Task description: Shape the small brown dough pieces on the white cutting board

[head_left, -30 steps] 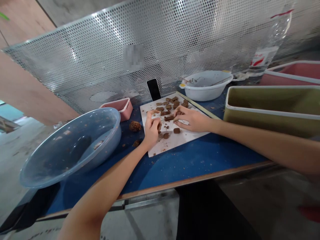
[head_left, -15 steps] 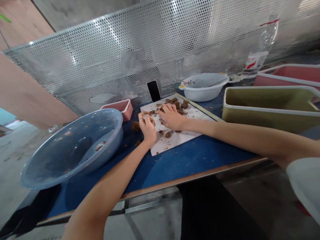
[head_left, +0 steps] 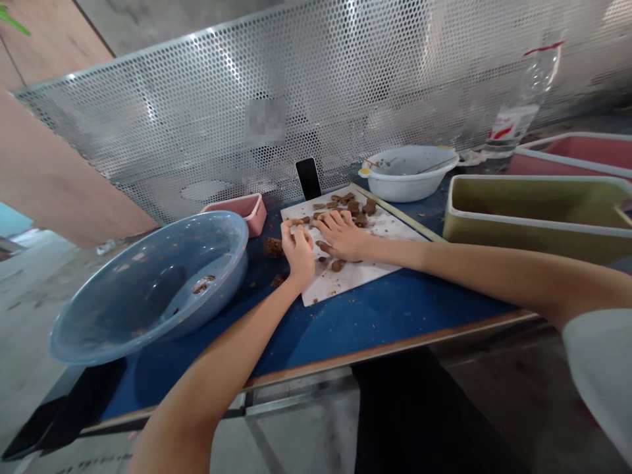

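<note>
On the white board (head_left: pixel 320 293) lie several brown clay-like pieces (head_left: pixel 368 207), some round and some long. My right hand (head_left: pixel 344 237) rests palm down over pieces near the middle of the board, its fingers stretched and spread. One long piece (head_left: pixel 323 247) shows beside its thumb. My left hand (head_left: pixel 299 253) is at the board's left edge with fingers curled in a pinch; whatever is in them is hidden. A small brown piece (head_left: pixel 305 219) lies just beyond its fingertips. Left of that hand, a rough brown lump (head_left: pixel 272 247) sits on the blue table (head_left: pixel 365 316).
A large blue basin (head_left: pixel 148 289) stands on the left, a small pink container (head_left: pixel 255 217) behind it. Behind the board are a propped phone (head_left: pixel 309 178) and a white basin (head_left: pixel 409 184). An olive bin (head_left: pixel 533 227), a pink bin (head_left: pixel 567 146) and a plastic bottle (head_left: pixel 513 122) are on the right.
My right hand has flattened, its fingers stretching and spreading more over the pieces. My left hand keeps its curled pose at the board's edge. The whole view has shifted slightly.
</note>
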Tool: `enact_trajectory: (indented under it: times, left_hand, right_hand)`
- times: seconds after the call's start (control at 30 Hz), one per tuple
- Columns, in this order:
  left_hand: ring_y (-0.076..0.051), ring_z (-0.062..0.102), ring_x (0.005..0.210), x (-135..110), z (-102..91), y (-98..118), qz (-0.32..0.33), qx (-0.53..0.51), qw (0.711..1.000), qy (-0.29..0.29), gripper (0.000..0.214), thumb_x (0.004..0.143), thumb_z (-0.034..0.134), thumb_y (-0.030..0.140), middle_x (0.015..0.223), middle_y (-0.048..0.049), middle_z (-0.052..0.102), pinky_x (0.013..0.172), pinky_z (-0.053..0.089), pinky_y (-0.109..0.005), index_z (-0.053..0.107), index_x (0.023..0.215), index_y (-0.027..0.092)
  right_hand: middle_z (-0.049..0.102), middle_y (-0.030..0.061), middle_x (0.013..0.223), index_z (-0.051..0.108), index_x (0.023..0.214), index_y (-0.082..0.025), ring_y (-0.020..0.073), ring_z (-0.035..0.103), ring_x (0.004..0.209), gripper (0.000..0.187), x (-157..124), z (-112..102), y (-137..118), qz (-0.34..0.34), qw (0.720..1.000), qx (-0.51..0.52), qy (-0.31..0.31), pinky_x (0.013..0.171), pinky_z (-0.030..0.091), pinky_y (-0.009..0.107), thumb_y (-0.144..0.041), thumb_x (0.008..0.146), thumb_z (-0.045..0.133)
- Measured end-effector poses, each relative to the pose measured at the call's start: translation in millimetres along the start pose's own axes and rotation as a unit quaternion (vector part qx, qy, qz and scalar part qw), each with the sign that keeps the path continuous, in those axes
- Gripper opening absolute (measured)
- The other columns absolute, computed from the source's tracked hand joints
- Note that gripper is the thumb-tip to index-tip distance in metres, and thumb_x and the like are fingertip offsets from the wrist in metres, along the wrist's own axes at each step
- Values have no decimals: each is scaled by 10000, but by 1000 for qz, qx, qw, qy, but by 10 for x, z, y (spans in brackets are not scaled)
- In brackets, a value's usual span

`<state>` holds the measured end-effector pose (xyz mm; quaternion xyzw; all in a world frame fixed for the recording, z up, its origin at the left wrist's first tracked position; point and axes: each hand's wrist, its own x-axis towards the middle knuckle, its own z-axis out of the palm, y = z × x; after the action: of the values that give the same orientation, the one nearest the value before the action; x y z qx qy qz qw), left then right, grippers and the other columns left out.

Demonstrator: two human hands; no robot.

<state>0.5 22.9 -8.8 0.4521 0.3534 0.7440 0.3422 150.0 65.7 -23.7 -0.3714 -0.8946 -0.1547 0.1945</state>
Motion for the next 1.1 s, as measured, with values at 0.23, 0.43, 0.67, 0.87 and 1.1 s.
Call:
enact_trajectory:
  times: [0.23,0.43,0.67,0.87,1.1]
  left_hand:
    - [-89,308,428,-27,-13,8,-2,-6,1000,-15,54,980,566,264,551,121,410,450,207,-231,516,987,243]
    - [-85,318,433,-33,-7,16,-19,-6,1000,-8,74,998,585,280,560,119,407,457,211,-219,522,998,242]
    - [-91,274,433,-33,-20,5,-17,-11,1000,-17,95,1008,610,297,562,115,378,441,200,-224,533,985,246]
    - [-94,279,446,-25,-11,-13,-14,-1,1000,-19,167,1048,619,362,586,96,376,441,190,-235,525,975,245]
    - [-101,308,447,-45,4,11,-7,17,999,-33,141,1049,609,348,573,98,398,449,215,-235,541,978,247]
  right_hand:
    - [530,254,1597,433,1660,-138,450,454,1418,629,-77,38,28,11,1000,-3,21,1147,330,588,-499,1169,278]
    - [554,262,1566,489,1609,-121,437,471,1399,591,-104,-6,0,31,998,14,49,1130,347,584,-473,1168,314]
    - [613,218,1490,567,1532,-170,402,493,1379,478,-124,-169,-36,28,993,56,96,1150,344,579,-400,1160,374]
    - [701,151,1245,631,1352,-217,352,576,1195,428,-106,-475,184,117,954,173,214,1062,389,546,-379,1188,271]
    - [719,92,1121,746,1081,-242,294,581,1086,364,-444,-717,536,-118,980,160,1,960,362,468,-521,1136,520]
